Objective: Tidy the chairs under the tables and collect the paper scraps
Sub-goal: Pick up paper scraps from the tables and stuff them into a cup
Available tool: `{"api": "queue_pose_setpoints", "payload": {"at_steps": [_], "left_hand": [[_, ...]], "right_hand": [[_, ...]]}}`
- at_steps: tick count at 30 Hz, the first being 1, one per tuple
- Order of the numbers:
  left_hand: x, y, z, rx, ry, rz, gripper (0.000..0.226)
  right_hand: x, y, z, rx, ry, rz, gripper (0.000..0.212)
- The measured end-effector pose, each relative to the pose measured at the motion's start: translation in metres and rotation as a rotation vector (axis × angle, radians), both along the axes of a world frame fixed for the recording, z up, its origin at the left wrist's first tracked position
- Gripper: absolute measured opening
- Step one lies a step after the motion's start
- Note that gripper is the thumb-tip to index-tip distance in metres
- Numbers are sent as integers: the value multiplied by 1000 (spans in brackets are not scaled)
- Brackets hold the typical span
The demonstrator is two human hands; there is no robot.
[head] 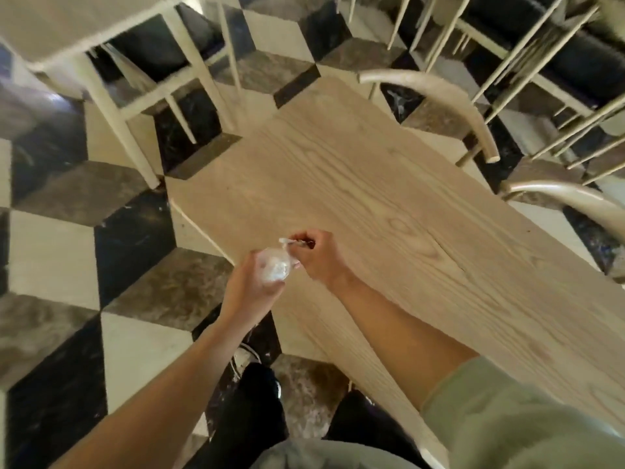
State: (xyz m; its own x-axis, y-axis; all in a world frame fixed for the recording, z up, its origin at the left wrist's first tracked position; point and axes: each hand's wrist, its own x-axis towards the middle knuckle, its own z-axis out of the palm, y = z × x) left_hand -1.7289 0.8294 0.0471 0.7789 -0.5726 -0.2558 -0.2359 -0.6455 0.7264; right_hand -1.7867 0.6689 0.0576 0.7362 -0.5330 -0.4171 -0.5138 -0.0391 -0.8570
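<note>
The left hand [250,282] grips a clear bag of scraps [274,269]; just beside it, over the counter [389,204] edge, the right hand [316,257] pinches a paper scrap [292,242].

A café or restaurant dining room.
Several pale wooden desks [389,198] stand close together, with matching spindle-back chairs [439,93] with dark seats, on a checkered marble floor [50,245].
</note>
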Motion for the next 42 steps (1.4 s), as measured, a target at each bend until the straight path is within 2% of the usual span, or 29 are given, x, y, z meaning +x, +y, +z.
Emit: {"api": "queue_pose_setpoints", "payload": {"at_steps": [5, 8, 11, 15, 17, 22, 27, 33, 38, 42], "left_hand": [[84, 60, 1, 50, -16, 55, 51], [139, 92, 0, 31, 10, 86, 50], [177, 114, 1, -21, 69, 80, 46], [221, 134, -3, -61, 212, 157, 53], [250, 142, -4, -31, 236, 206, 52], [331, 164, 9, 55, 168, 239, 53], [412, 181, 30, 104, 129, 285, 66], [497, 196, 36, 31, 116, 323, 46], [581, 225, 27, -13, 118, 339, 44], [665, 275, 14, -40, 119, 304, 41]], "right_hand": [[99, 57, 22, -151, -62, 47, 14], [157, 94, 34, -310, 29, 336, 8], [208, 122, 35, -459, 143, 635, 21], [270, 154, 29, -642, 258, 915, 22], [303, 166, 27, -616, 222, 966, 23], [391, 176, 36, -454, 200, 1009, 26], [469, 188, 55, -510, 29, 1058, 29], [552, 213, 61, -512, -167, 937, 9], [639, 247, 58, -665, -154, 1041, 10], [732, 291, 63, -630, 24, 1230, 18]]}}
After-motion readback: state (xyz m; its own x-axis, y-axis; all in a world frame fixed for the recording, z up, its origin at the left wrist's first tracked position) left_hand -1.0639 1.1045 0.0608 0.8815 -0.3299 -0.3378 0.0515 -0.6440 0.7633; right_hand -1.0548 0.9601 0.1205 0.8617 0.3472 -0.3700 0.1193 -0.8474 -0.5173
